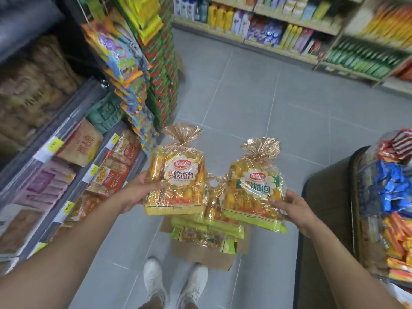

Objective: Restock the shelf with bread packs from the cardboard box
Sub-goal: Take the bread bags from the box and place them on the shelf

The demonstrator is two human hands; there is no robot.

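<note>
Head view: left grip clasps one bread pack; right grip clasps a second pack. Both packs sit above the cardboard box.

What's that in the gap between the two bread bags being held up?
In the head view, more bread packs show between the left-hand pack and the right-hand pack; they stand lower down, in the cardboard box on the floor.
</note>
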